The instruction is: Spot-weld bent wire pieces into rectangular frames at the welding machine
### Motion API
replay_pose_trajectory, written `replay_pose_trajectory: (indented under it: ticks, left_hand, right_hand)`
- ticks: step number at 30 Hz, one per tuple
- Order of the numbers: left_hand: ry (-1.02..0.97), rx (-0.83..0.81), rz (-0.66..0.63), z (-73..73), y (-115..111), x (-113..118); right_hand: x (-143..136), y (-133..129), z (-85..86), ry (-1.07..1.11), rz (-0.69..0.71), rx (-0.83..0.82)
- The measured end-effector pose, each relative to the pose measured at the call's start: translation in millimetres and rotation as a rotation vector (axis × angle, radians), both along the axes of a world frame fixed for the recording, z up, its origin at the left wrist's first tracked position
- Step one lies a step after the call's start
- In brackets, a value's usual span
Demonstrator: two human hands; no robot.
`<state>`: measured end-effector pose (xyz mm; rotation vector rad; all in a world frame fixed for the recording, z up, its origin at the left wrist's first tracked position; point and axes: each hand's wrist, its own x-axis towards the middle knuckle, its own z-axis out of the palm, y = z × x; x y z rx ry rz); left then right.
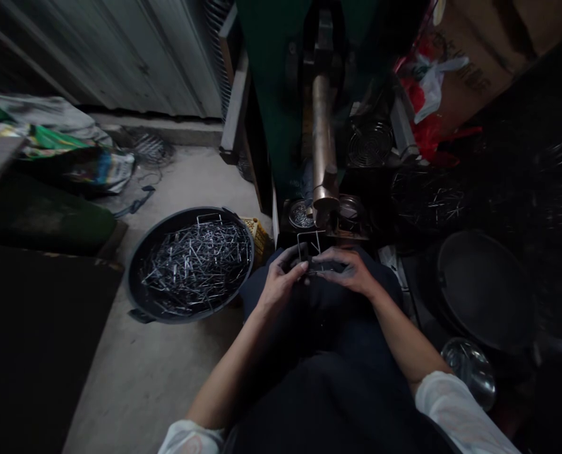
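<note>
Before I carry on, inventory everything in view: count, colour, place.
bent wire piece: at least one, silvery, between hands
tub: one, black, left
loose wires: uncountable, silvery, in tub
crate: one, yellow, beside tub
machine: one, green, ahead
shaft: one, bronze, on machine
round container: one, dark, right
bowl: one, silvery, lower right
cardboard: count unclear, brown, upper right
plastic bags: count unclear, red and white, by cardboard
sacks: count unclear, mixed, left
panel: one, grey, upper left
sleeves: two, white, bottom
left hand, right hand: two, smudged, centre
</note>
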<state>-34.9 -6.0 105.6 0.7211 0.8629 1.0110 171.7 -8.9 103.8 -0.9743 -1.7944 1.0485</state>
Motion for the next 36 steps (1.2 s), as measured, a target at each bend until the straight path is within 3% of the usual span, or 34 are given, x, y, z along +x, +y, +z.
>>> replay_pose_trajectory:
  ticks: [12,36]
  left_hand:
    - [0.019,0.066,-0.032,-9.6,5,0]
    - [-0.008,0.063,-0.051,0.7,9,0]
  right_hand:
    - [-1,4,5.4,-0.014,-0.002,0.012]
    - [1,8,15.1,-0.009,-0.009,0.002]
